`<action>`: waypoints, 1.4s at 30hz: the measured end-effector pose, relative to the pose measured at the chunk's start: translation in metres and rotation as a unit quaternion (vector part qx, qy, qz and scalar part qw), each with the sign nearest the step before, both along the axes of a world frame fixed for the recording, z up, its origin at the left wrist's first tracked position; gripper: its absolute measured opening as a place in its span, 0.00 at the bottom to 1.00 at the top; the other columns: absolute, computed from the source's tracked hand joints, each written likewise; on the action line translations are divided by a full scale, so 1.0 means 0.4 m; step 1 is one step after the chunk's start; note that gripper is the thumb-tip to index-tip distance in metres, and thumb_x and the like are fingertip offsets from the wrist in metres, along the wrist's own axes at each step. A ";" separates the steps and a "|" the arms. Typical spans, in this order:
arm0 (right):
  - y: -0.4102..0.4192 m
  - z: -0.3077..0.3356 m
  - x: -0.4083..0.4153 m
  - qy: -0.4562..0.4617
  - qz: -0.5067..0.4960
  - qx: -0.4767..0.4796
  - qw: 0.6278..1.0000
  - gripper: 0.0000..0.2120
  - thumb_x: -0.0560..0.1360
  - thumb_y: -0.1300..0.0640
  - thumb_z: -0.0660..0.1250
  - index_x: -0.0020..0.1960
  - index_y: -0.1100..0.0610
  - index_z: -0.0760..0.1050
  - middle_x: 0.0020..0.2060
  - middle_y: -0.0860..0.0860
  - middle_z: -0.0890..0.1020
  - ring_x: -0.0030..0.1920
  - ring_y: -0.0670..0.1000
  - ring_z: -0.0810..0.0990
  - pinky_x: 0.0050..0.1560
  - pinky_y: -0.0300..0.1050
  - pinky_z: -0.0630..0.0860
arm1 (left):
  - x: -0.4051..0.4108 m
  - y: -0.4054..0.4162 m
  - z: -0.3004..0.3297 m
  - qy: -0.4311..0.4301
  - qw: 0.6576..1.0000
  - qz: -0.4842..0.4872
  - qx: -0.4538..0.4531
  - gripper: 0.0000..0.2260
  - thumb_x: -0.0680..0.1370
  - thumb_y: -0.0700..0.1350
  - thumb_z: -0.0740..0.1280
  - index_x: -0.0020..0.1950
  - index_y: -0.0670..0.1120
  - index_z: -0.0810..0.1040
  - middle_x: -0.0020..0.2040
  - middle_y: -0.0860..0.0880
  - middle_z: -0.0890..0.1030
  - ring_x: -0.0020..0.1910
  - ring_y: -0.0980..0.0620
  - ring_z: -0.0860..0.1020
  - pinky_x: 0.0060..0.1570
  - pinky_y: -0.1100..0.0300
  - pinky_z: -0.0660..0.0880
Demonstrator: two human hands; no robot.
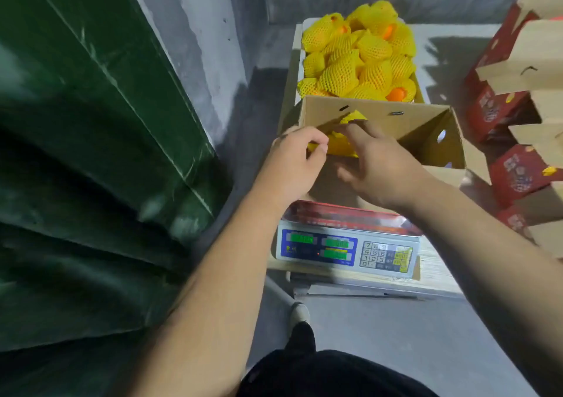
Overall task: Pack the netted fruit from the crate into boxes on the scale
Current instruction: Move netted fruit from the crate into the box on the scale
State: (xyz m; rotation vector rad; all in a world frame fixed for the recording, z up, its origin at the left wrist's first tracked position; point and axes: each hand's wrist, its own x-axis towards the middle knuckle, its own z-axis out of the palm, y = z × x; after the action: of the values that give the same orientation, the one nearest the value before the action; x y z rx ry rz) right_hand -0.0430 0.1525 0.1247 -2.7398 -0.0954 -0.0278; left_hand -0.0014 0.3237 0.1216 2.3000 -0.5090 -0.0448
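step in hand: i'm setting netted fruit point(341, 143) into the open box point(426, 131), which sits on the scale point(347, 244); judging by the bare cardboard, the box is only just started.
left hand: my left hand point(294, 158) is at the box's near left corner, fingers curled and pinching the yellow netting of a fruit.
right hand: my right hand point(374, 165) reaches into the box just beside it, fingers loosely spread and lying over the fruit; i can't tell whether they truly grip it.
fruit in box: a few yellow-netted pieces lie against the left wall, partly hidden by my hands.
crate: the crate point(297, 61) stands just beyond the box's far edge, heaped with netted fruit.
scale reading: green digits are lit but too blurred to read.
spare boxes: red folded boxes point(515, 177) are stacked off to the right.
next move: i'd let go, reach past the far wall to the crate for more, and fill towards the empty right side.
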 end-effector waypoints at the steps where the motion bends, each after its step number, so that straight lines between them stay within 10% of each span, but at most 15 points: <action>1: 0.004 0.000 -0.015 0.000 0.005 0.002 1.000 0.29 0.76 0.51 0.69 0.76 0.52 0.67 0.68 0.59 0.73 0.66 0.65 0.74 0.67 0.57 0.72 | -0.014 0.010 0.003 -0.002 1.000 0.006 -0.005 0.09 0.83 0.46 0.65 0.60 0.51 0.84 0.57 0.52 0.80 0.56 0.53 0.79 0.56 0.62 0.73; 42: 0.044 0.024 0.023 -0.030 -0.097 -0.073 0.992 0.21 0.81 0.51 0.60 0.74 0.51 0.69 0.67 0.55 0.74 0.62 0.63 0.76 0.57 0.57 0.76 | 0.065 -0.075 -0.010 -0.072 0.996 -0.020 0.040 0.06 0.79 0.38 0.65 0.52 0.44 0.81 0.55 0.44 0.80 0.54 0.41 0.74 0.51 0.53 0.68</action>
State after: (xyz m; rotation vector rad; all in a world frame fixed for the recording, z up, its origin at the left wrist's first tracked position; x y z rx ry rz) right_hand -0.0337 0.1701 0.1343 -2.8837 0.1597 -0.1650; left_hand 0.0248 0.2938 0.1175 2.3819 -0.6370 0.0840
